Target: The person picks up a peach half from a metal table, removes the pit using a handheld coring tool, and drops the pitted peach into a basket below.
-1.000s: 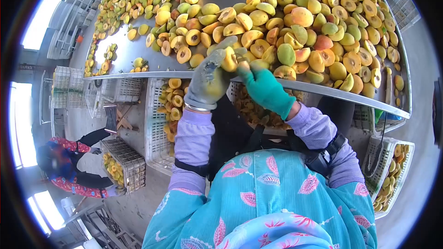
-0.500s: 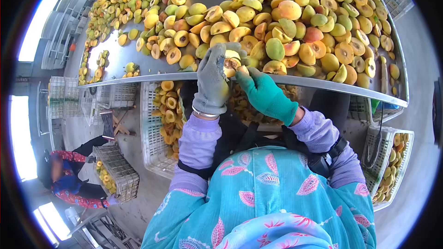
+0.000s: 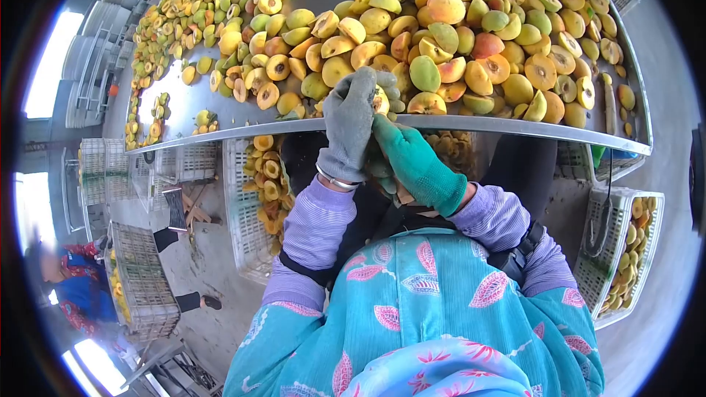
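Head view: I count 2 gloved hands at the bench's (image 3: 353, 126) near edge, about midway along it. The left hand (image 3: 350, 121), in grey, is clamped around 1 cut fruit (image 3: 380, 101), with its fingers wrapping the far side. The right hand (image 3: 419, 165), in green, comes in from the near right, its visible fingers together and their tips touching the fruit's near side; I cannot tell whether they pinch anything. The fruit sits at the near edge, between the hands. I also see 1 bracelet (image 3: 336, 180) on the left wrist.

The pile (image 3: 430, 11) runs across the bench from the far left to the right edge, too many pieces for me to count. Just off it, towards the near left corner, are 2 small groups. Near the right edge lies 1 pale, long piece (image 3: 610, 103).

Below the near edge I see 1 white crate (image 3: 239, 213) of fruit halves, left of the knees. Another 1, the right crate (image 3: 590, 259), also holds fruit, below the near right corner. At the far left, 1 person (image 3: 77, 287) is beside 1 tilted crate (image 3: 147, 276) with fruit.
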Action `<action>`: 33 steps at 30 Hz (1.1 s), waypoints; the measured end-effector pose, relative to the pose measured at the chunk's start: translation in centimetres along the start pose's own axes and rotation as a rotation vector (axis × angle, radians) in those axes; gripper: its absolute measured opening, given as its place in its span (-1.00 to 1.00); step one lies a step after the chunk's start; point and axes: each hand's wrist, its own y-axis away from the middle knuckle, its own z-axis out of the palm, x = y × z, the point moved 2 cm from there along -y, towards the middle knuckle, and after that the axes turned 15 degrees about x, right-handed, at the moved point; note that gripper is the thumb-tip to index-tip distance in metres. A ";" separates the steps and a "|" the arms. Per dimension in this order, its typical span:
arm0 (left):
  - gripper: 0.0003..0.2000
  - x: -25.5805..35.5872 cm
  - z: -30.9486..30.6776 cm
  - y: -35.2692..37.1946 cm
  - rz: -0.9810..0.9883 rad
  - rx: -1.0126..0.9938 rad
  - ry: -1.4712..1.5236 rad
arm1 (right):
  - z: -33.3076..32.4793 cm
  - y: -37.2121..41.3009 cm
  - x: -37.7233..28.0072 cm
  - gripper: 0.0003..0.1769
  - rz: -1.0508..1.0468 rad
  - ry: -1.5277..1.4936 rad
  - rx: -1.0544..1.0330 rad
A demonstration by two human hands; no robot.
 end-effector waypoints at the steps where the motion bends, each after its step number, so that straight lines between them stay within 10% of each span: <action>1: -0.62 -0.5 -0.1 -0.5 0.014 -0.001 -0.029 | -0.2 -0.3 0.3 -0.46 -0.001 0.003 -0.007; 7: -0.56 1.7 0.6 -1.5 0.222 -0.635 -0.078 | 0.2 0.2 0.0 -0.51 0.372 -0.673 -0.485; 11: -0.62 0.7 1.3 -0.7 -0.226 -0.127 0.530 | 0.1 0.4 -0.8 -0.51 0.356 -0.841 -0.734; 14: -0.63 0.3 -5.2 -0.8 -0.218 0.125 0.672 | -1.5 1.9 -0.2 -0.51 0.374 -0.704 -0.672; 19: -0.58 3.8 -17.3 -1.2 0.635 0.682 -1.441 | -4.6 1.3 4.2 -0.52 0.613 -0.453 -0.217; 24: -0.56 0.9 -13.7 -11.7 0.325 0.392 -1.720 | -2.1 1.8 2.2 -0.53 0.363 -0.208 -0.158; 27: -0.53 2.5 -14.2 -14.1 0.450 0.221 -1.633 | -2.1 2.3 1.3 -0.51 0.198 -0.088 -0.024; 30: -0.66 2.8 -15.4 -10.3 0.090 -0.125 -0.193 | -2.0 1.3 0.8 -0.54 -0.106 0.088 0.097; 32: -0.59 2.9 -11.5 -5.3 0.046 -0.206 0.179 | -0.5 0.8 -0.4 -0.54 -0.475 0.288 0.129; 33: -0.57 2.0 -10.2 -4.3 0.502 -0.167 -0.314 | 0.2 0.3 -0.9 -0.55 -0.637 0.383 0.127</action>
